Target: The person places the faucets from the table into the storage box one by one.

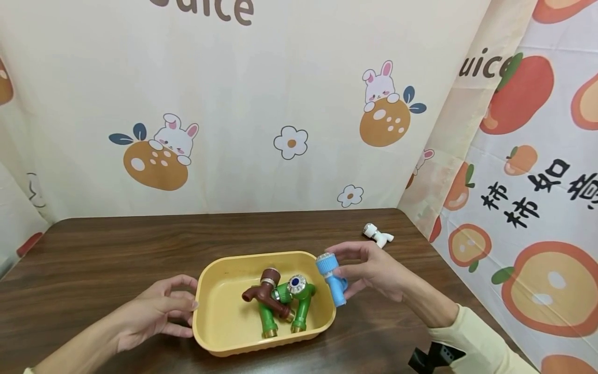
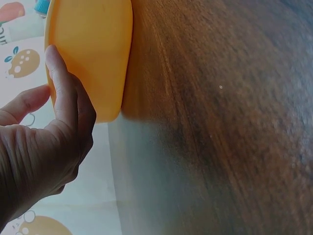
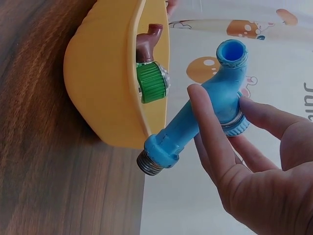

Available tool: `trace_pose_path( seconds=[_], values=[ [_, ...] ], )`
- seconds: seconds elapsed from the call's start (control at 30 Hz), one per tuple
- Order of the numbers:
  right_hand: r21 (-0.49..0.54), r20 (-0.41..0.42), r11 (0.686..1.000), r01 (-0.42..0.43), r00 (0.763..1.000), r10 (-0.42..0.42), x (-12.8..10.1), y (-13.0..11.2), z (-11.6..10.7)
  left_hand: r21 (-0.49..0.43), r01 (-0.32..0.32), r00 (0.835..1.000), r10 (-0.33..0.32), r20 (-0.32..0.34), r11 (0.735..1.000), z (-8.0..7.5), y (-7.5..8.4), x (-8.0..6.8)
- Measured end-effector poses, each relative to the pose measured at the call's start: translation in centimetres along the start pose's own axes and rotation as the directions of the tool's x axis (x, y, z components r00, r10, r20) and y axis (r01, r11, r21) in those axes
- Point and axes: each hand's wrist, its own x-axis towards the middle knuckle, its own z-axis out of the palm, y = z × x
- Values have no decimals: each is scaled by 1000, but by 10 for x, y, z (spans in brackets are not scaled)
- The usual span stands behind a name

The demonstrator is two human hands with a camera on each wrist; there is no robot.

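Observation:
My right hand (image 1: 374,267) holds a blue plastic faucet (image 1: 333,280) between thumb and fingers at the right rim of a yellow tub (image 1: 217,332). In the right wrist view the blue faucet (image 3: 188,120) shows its open spout at the top and a metal threaded end at lower left. My left hand (image 1: 156,309) touches the left side of the tub with extended fingers, seen along the wall in the left wrist view. Inside the tub a brown faucet (image 1: 265,295) lies across green faucets (image 1: 302,306) with brass ends, partly covering them.
A small white faucet (image 1: 379,236) lies on the dark wooden table (image 1: 117,249) beyond my right hand. Behind the table hangs a cream curtain (image 1: 233,104) with rabbit and fruit prints, and a second printed curtain (image 1: 537,182) stands along the right edge.

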Motion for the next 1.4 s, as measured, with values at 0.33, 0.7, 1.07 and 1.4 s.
trace_pose_path(
  seconds=[0.33, 0.7, 1.07, 1.4],
  values=[
    [-11, 2, 1000, 5, 1000, -5, 0, -2, 3, -1, 2, 1000, -2, 0, 1000, 0, 0, 0],
    [-17, 18, 1000, 10, 1000, -10, 2, -2, 6, 1, 0, 1000, 0, -5, 1000, -1, 0, 0],
    [-20, 31, 1000, 6, 1000, -6, 5, -3, 11, 2, 0, 1000, 0, -8, 1000, 0, 0, 0],
    [-17, 54, 1000, 16, 998, -15, 8, -9, 15, -2, -1, 1000, 1, -10, 1000, 0, 0, 1]
  ],
)
